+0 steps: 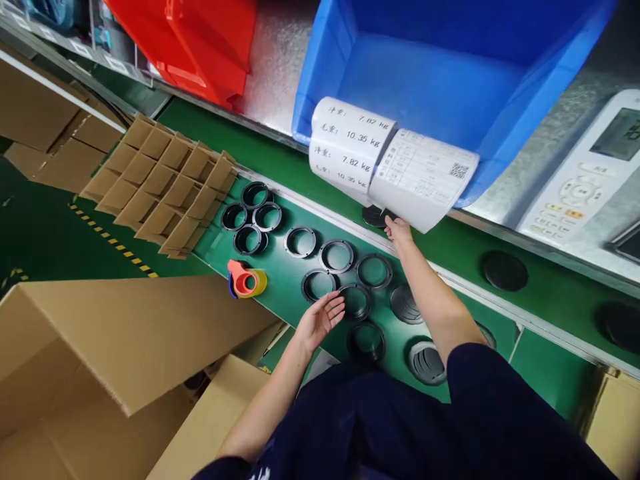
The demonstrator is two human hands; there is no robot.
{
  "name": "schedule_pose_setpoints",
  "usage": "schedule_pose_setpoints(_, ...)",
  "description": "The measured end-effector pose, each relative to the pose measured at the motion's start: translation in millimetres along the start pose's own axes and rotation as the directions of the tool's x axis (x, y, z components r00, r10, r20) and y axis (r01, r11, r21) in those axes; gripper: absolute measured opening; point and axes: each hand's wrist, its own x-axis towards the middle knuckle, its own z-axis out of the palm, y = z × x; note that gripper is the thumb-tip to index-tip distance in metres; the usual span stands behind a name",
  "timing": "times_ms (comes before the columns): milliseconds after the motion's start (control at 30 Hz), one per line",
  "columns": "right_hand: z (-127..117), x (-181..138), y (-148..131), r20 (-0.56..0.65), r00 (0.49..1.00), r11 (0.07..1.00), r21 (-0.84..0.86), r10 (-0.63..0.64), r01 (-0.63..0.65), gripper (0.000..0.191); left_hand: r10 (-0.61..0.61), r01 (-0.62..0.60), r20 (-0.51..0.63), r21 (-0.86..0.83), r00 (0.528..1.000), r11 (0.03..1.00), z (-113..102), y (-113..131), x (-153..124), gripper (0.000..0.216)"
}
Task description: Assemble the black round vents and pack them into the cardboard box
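Note:
Several black plastic rings (336, 256) lie on the green belt (465, 247). My left hand (323, 318) hovers open, fingers spread, just above the ring (355, 301) in the middle of the group. My right hand (399, 231) reaches far across the belt, fingers curled at a black disc (374, 215) under the hanging white label sheet (423, 177). Whether it grips the disc is hidden by the paper. More ribbed black discs (404, 304) lie beside my right forearm.
A blue bin (450, 73) with paper labels stands behind the belt, red bins (200, 40) to its left, a white keypad device (585, 180) to the right. A cardboard divider grid (160, 183), an orange tape dispenser (246, 280) and open cartons (115, 347) sit left.

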Motion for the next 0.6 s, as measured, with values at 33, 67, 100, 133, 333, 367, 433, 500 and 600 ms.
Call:
schedule_pose_setpoints(33,-2,-23,6,0.03,0.999,0.999,0.047,0.021,-0.022,0.05,0.014,-0.014,0.01,0.006,1.0,1.0,6,0,4,0.026)
schedule_pose_setpoints(67,-6,-49,13,0.073,0.997,0.994,0.106,0.026,-0.034,0.055,0.037,-0.037,0.031,0.006,0.999,0.999,14,0,7,0.027)
schedule_pose_setpoints(100,-12,-79,21,0.124,0.992,0.984,0.174,0.018,-0.04,0.059,0.066,-0.066,0.066,-0.006,0.996,0.998,23,0,9,0.029)
schedule_pose_setpoints(133,-18,-111,27,0.179,0.984,0.969,0.243,0.002,-0.046,0.061,0.093,-0.091,0.12,-0.027,0.988,0.996,33,-1,11,0.033)
schedule_pose_setpoints(333,-54,-258,50,0.306,0.951,0.977,0.212,-0.032,-0.036,0.058,0.139,-0.069,0.431,-0.175,0.892,0.982,87,-19,-15,0.075)
schedule_pose_setpoints(367,-60,-268,50,0.272,0.959,0.988,0.152,-0.076,0.035,0.058,0.142,-0.067,0.441,-0.183,0.886,0.981,92,-24,-24,0.074)
schedule_pose_setpoints(433,-75,-281,46,0.129,0.951,0.959,-0.012,-0.28,0.284,0.054,0.139,-0.06,0.456,-0.183,0.879,0.981,97,-33,-45,0.071)
schedule_pose_setpoints(500,-91,-287,39,0.03,0.82,0.798,-0.215,-0.571,0.563,0.048,0.122,-0.05,0.465,-0.164,0.877,0.985,97,-43,-64,0.068)
schedule_pose_setpoints(600,-106,-291,31,0.184,0.569,0.468,-0.399,-0.801,0.788,0.044,0.101,-0.05,0.471,-0.12,0.876,0.992,93,-57,-85,0.068)
